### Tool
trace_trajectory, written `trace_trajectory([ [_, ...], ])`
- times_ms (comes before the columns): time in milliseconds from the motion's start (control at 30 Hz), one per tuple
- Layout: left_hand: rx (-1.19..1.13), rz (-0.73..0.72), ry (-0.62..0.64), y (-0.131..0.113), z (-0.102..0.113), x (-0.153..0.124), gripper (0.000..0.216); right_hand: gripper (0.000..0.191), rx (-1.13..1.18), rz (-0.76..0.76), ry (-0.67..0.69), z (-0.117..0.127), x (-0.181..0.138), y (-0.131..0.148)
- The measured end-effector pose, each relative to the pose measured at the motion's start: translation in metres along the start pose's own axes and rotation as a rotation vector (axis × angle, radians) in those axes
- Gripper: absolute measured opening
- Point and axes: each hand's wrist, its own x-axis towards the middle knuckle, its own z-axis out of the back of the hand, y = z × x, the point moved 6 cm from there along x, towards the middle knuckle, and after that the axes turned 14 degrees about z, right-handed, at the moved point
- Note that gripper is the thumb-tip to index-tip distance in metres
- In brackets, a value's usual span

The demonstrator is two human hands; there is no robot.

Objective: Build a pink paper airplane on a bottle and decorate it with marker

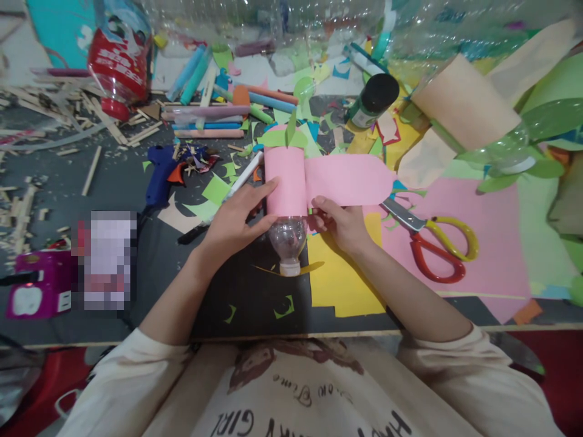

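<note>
Head view, close above table, facing forward-down.

A dark grey counter spans the view, its pale front edge running from side to side. Below that edge, a red surface shows at the lower left and a darker red patch at the lower right; whether either is floor or seating is unclear. A turquoise panel with white marks stands at the upper left, beside a blurred pale surface. Clear plastic across the far side catches small bright glints of light.
</note>
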Motion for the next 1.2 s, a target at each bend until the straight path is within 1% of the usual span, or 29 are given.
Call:
trace_trajectory([
  [300, 0.01, 0.041, 0.031, 0.0009, -0.0012, 0.0007, 0.052, 0.035, -0.008, -0.05, -0.033, -0.0025, -0.0005, 0.0006],
  [500, 0.01, 0.058, 0.028, 0.0011, -0.0018, 0.0009, 0.051, 0.037, -0.046, -0.063, -0.036, -0.0002, -0.0018, -0.0013],
  [867, 0.0, 0.045, 0.042, 0.0002, -0.0016, 0.0006, 0.052, 0.038, -0.071, -0.058, -0.022, -0.002, -0.0017, 0.0017],
  [1033, -0.008, 0.06, 0.047, 0.0002, -0.0012, 0.0009, 0.053, 0.039, -0.073, -0.055, 0.013, -0.0053, -0.0017, 0.0033],
  [1200, -0.015, 0.093, 0.061, 0.0, -0.0012, 0.0014, 0.053, 0.041, -0.064, -0.068, 0.008, -0.0047, -0.0022, 0.0028],
])
